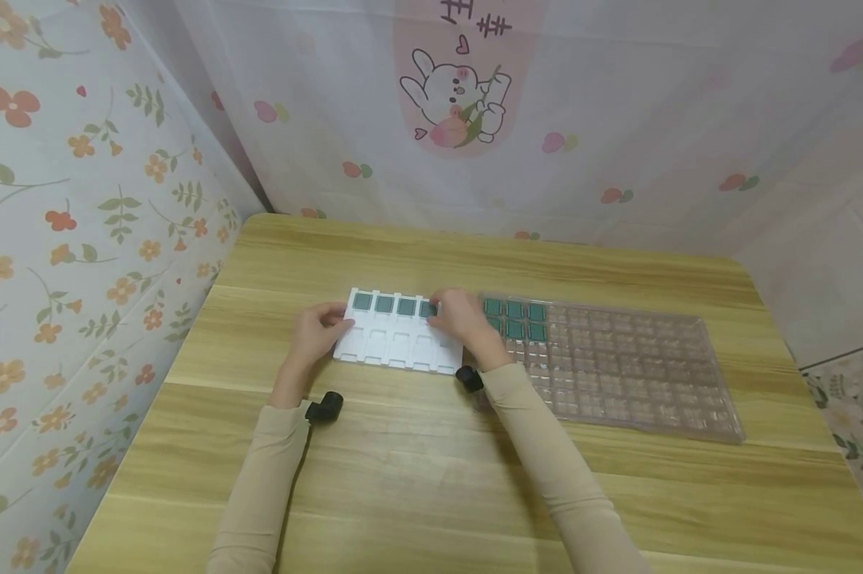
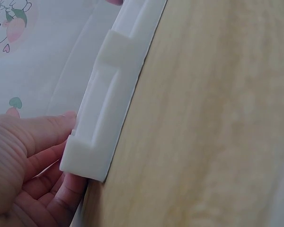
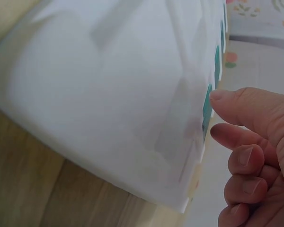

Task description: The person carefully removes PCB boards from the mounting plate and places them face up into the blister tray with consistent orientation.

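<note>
A white plastic tray (image 1: 396, 344) with moulded pockets lies on the table, green square chips (image 1: 384, 304) along its far row. My left hand (image 1: 313, 333) grips the tray's left edge; in the left wrist view the thumb (image 2: 49, 130) is on the rim and the fingers are at its side. At the far row's right part, my right hand (image 1: 466, 317) pinches a green square chip (image 3: 207, 111) at its pocket between thumb and forefinger. The other right fingers are curled in. The tray's far right corner is hidden behind this hand.
A large clear plastic tray (image 1: 640, 363) with many small pockets lies right of the white one. Several green chips (image 1: 515, 308) sit in its far left pockets, partly behind my right hand. A printed curtain (image 1: 582, 96) hangs behind the wooden table (image 1: 403, 478).
</note>
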Demonstrator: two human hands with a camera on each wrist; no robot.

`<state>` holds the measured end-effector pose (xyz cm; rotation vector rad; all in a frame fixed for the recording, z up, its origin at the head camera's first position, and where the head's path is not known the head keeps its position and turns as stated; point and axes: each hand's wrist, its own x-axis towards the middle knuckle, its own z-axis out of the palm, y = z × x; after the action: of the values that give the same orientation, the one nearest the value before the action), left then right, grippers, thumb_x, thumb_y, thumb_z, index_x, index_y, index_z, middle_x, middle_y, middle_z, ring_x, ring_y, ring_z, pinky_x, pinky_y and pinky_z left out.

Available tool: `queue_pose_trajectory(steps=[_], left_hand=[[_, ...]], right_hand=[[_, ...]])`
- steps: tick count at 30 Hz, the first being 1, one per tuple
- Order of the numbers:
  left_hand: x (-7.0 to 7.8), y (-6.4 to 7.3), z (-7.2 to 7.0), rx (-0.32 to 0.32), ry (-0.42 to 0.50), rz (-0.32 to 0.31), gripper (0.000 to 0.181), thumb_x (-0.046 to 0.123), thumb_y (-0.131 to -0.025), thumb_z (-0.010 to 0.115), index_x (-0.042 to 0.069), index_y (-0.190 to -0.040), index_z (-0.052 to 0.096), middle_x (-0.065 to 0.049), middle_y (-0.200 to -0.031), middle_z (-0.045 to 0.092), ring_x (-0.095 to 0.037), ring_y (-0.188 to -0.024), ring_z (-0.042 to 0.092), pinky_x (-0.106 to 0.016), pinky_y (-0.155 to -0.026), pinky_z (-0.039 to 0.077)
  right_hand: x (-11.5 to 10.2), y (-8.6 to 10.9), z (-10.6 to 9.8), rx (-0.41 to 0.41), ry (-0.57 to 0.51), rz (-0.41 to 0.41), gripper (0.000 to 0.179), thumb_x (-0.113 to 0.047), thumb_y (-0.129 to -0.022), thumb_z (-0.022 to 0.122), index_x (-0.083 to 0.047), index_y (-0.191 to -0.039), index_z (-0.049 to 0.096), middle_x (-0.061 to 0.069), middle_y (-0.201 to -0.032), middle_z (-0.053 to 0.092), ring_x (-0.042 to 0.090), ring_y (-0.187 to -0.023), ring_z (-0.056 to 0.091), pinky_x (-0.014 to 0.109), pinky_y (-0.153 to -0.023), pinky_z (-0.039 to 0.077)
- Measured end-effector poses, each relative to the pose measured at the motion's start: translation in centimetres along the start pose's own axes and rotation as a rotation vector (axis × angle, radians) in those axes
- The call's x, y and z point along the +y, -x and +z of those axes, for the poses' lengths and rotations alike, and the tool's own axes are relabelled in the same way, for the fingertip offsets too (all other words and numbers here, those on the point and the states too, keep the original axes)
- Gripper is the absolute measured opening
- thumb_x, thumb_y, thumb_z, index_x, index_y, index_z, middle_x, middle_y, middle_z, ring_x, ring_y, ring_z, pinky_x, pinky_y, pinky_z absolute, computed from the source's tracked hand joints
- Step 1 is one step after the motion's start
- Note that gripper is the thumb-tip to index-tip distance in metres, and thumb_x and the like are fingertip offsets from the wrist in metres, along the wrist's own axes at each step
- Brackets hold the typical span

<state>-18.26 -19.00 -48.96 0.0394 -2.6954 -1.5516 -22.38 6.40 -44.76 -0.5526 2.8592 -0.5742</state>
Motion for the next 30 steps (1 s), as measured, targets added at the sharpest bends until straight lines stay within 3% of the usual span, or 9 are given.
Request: queue_pose_trajectory(steps=[8,16,25,30], left_hand=[[-0.03,-0.07,0.09,0.012,-0.02,0.009,0.034,0.006,-0.084,0.068,-0.008,-0.114,0.062,-0.023,-0.099,0.066,-0.03,-0.084,0.062,-0.025,-0.067,0.045],[-0.22,-0.05,0.15,0.026,-0.033,0.037,0.032,0.006,-0.083,0.069,-0.007,-0.112,0.063,-0.022,-0.095,0.067,-0.029,-0.081,0.062,-0.024,-0.066,0.045],[-0.36,-0.06,0.14,0.027,-0.032,0.03,0.032,0.006,-0.083,0.069,-0.007,-0.112,0.063,-0.023,-0.097,0.067,-0.03,-0.083,0.062,-0.026,-0.067,0.046],[-0.41,-0.04,0.16,0.022,-0.026,0.022,0.032,0.006,-0.083,0.069,-0.007,-0.112,0.063,-0.022,-0.098,0.067,-0.03,-0.084,0.063,-0.027,-0.068,0.047]], right_hand=[[-0.1,-0.34,0.17,-0.004,0.026,0.019,0.032,-0.016,-0.085,0.069,-0.001,-0.113,0.065,0.013,-0.113,0.065,0.028,-0.104,0.06,0.038,-0.087,0.047],[-0.23,-0.57,0.24,-0.013,0.037,0.035,0.033,-0.018,-0.085,0.069,-0.004,-0.114,0.065,0.011,-0.114,0.065,0.028,-0.104,0.06,0.047,-0.093,0.042],[-0.23,-0.7,0.5,-0.002,0.042,0.039,0.033,-0.016,-0.085,0.068,-0.003,-0.115,0.065,0.011,-0.114,0.066,0.028,-0.103,0.061,0.042,-0.09,0.044],[-0.19,-0.72,0.67,0.003,0.027,0.056,0.032,-0.016,-0.085,0.068,-0.004,-0.114,0.065,0.011,-0.114,0.065,0.028,-0.104,0.06,0.047,-0.095,0.04]])
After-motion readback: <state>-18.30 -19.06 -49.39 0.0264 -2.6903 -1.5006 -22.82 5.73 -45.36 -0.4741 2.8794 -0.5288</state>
